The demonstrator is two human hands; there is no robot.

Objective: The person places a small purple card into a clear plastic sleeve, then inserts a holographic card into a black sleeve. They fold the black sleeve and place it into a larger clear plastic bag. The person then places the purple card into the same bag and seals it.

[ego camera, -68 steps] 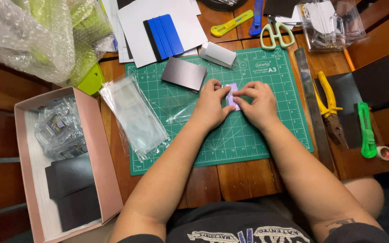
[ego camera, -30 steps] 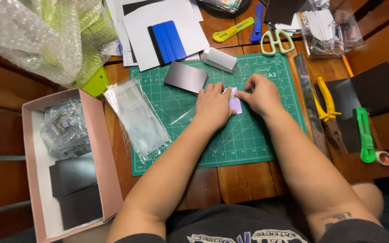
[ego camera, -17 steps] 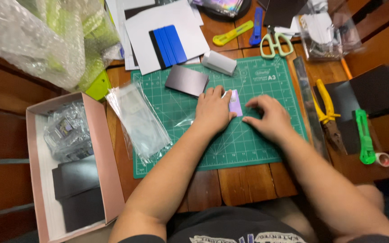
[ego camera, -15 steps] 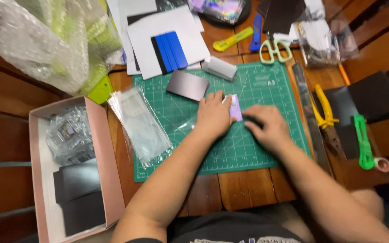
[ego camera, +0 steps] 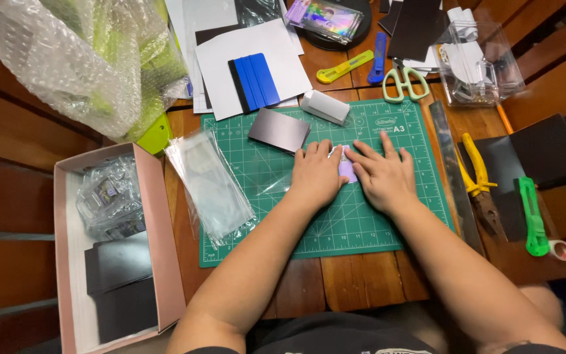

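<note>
Pressing flat on the green cutting mat point(ego camera: 263, 183), both hands are sandwiching a small purple card point(ego camera: 347, 172). Left hand point(ego camera: 316, 178) and right hand point(ego camera: 381, 176) are lying open, gripping nothing.

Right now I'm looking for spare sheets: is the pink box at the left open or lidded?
Open. The pink box has no lid on it; dark sheets and clear-wrapped packs show inside.

Warm overhead light falling evenly, glare shining on the bubble wrap point(ego camera: 67, 59), soft shadows lying under the forearms, edges bending slightly, bottom corners blurring.
</note>
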